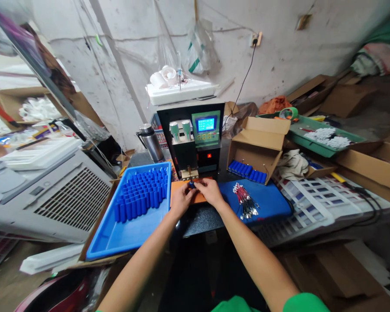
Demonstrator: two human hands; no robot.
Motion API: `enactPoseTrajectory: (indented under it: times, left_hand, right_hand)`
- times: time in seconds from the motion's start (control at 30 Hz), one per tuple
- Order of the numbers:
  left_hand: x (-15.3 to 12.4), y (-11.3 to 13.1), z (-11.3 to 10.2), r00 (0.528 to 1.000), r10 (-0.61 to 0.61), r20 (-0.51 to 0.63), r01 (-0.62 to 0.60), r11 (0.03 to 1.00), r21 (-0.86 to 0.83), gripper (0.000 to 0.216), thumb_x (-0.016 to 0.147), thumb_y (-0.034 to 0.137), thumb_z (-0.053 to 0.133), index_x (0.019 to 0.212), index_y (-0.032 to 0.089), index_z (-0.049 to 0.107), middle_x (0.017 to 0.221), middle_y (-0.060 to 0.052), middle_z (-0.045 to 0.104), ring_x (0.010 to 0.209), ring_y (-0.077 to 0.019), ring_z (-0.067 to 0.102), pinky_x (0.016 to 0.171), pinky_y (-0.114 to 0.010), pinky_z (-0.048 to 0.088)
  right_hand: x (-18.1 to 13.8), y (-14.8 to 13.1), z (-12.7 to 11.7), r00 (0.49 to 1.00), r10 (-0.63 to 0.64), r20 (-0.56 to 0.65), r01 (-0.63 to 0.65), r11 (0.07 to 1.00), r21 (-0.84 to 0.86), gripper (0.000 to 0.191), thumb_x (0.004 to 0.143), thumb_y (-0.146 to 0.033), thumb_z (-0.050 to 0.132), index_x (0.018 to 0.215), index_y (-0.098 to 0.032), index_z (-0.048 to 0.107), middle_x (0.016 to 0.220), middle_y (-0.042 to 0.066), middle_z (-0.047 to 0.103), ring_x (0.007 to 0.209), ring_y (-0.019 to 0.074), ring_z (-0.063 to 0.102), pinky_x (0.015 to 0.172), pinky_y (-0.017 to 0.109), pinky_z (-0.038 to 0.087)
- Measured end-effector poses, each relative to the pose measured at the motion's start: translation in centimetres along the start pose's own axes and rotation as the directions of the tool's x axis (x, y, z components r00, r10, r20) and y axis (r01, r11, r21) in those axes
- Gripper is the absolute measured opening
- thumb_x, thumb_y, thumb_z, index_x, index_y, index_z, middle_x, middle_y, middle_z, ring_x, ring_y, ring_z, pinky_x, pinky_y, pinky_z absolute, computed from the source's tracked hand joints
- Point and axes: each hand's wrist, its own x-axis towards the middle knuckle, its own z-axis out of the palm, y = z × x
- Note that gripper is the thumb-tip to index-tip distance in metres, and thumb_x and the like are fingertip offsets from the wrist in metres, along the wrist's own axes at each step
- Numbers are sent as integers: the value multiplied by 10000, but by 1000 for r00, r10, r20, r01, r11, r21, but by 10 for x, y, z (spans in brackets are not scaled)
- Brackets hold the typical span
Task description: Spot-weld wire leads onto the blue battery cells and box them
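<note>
Both my hands meet on an orange pad (199, 197) in front of a black spot-welding machine (195, 138). My left hand (181, 200) and my right hand (209, 191) pinch a small blue battery cell (191, 184) between their fingertips, just under the machine's welding pins (189, 172). To the left, a blue tray (130, 234) holds several upright blue cells (143, 193). On a blue mat (266, 203) at the right lies a bundle of red wires with metal tabs (245, 201).
An open cardboard box (263, 138) with several blue cells (248, 172) lying in it stands right of the machine. A steel flask (151, 141) is behind the tray. A white vented unit (61, 195) sits at the left. A green tray (312, 145) and more cartons fill the right.
</note>
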Motion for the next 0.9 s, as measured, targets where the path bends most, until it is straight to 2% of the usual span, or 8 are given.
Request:
enactPoseTrajectory:
  times: [0.17,0.27,0.4,0.5,0.6,0.7,0.8,0.9]
  left_hand:
    - [-1,7,-2,999,-25,26,23,998,62,281,799,391,622,893,133,686,711,-16,663,649,-145,582,628,-238,464]
    - [-3,10,-4,996,24,88,-31,996,83,283,802,390,606,885,128,677,699,-16,659,630,-146,586,611,-241,466]
    - [1,7,-5,970,146,193,-169,980,105,311,824,400,574,948,138,685,833,-50,712,762,-190,645,720,-289,520]
    - [10,2,-3,954,180,239,-217,967,135,374,826,446,581,1035,154,684,927,-76,734,828,-223,672,777,-335,546]
    - [13,2,0,956,170,239,-205,971,127,505,801,501,625,1179,167,632,1080,-99,722,942,-253,682,864,-378,551]
    - [12,4,-1,962,135,236,-168,978,127,526,799,544,621,1170,171,634,1129,-104,709,1002,-259,677,895,-376,552]
    - [12,6,-2,960,135,245,-186,963,195,468,824,568,578,1081,191,679,1078,-88,723,986,-249,678,874,-353,556]
    - [15,5,-3,951,159,267,-226,944,241,441,853,561,538,1062,204,691,1044,-72,727,960,-232,678,858,-327,552]
  right_hand:
    - [-16,-22,-22,950,-285,-129,183,841,-509,173,825,-319,628,890,-161,655,862,82,669,881,240,587,804,344,450]
    - [-20,-37,-28,900,-436,-23,308,673,-673,258,824,-327,653,1014,-153,652,1039,125,641,1049,275,517,925,391,390]
    - [-17,-44,-28,901,-352,253,423,586,-691,164,858,-319,650,945,-185,685,908,63,674,965,228,555,908,361,372]
    - [-9,-38,-33,902,-298,311,431,600,-674,149,877,-321,646,928,-194,703,898,36,699,892,192,601,836,308,403]
    - [-3,-24,-56,924,-337,182,370,663,-651,165,882,-331,651,962,-204,720,940,34,720,907,181,637,824,274,438]
    - [4,-6,-98,919,-380,-107,231,738,-634,224,912,-297,611,1081,-188,708,1062,65,714,975,177,655,880,253,465]
    - [15,16,-142,852,-379,-361,22,715,-699,281,931,-276,566,1158,-163,687,1147,114,686,1068,222,632,966,309,452]
    - [28,39,-170,825,-336,-453,-146,649,-746,339,960,-248,495,1236,-109,635,1192,166,655,1110,252,611,979,338,446]
